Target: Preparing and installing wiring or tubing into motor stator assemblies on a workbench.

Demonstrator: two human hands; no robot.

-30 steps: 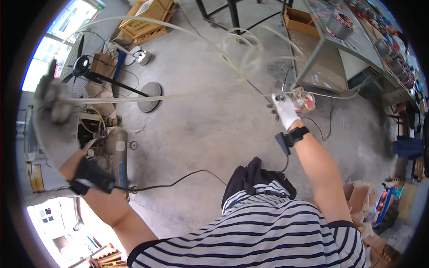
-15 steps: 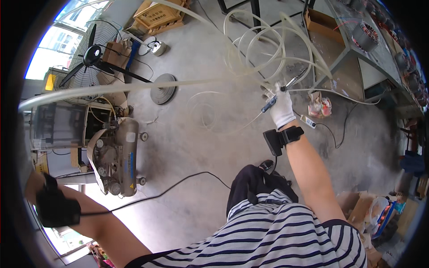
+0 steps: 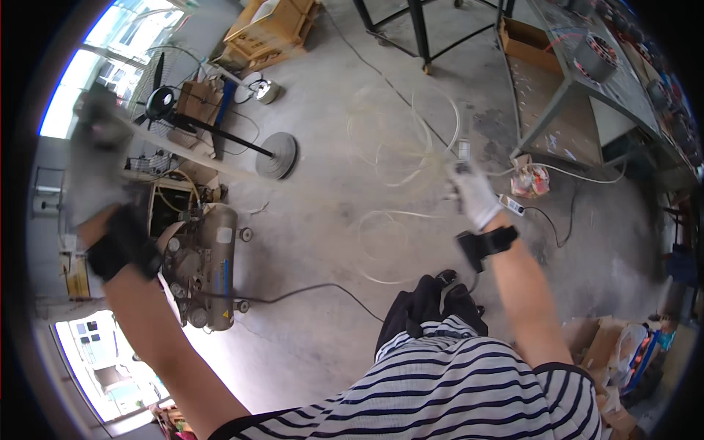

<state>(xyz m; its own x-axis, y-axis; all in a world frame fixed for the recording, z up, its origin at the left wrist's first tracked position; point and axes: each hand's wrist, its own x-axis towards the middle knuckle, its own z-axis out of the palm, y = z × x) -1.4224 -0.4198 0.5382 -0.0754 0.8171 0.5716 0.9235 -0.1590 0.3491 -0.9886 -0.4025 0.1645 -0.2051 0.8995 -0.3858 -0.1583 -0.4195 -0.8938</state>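
My left hand (image 3: 99,158), in a pale glove and smeared by motion, is raised at the far left. A clear plastic hose (image 3: 194,154) runs from it through the air toward the middle, and the hand appears closed on it. My right hand (image 3: 478,196), white-gloved, is ahead and right of my body, its fingers closed round a metal-tipped tool (image 3: 463,150) that looks like an air blow gun. Blur hides its details. Loose, blurred coils of hose (image 3: 418,139) hang beside and beyond the right hand. A lower hose loop (image 3: 381,277) curves nearer my feet.
At left stand a pedestal fan (image 3: 277,155) and an air compressor (image 3: 220,268) on casters. A metal workbench (image 3: 546,121) with a motor stator (image 3: 596,59) is at the right. A wooden crate (image 3: 271,33) sits far back. A plastic bag (image 3: 529,178) and cables lie on the floor.
My left hand has come into view at the far left, higher up, with the hose. My right hand has shifted slightly right and nearer. The coils have swung and dropped.
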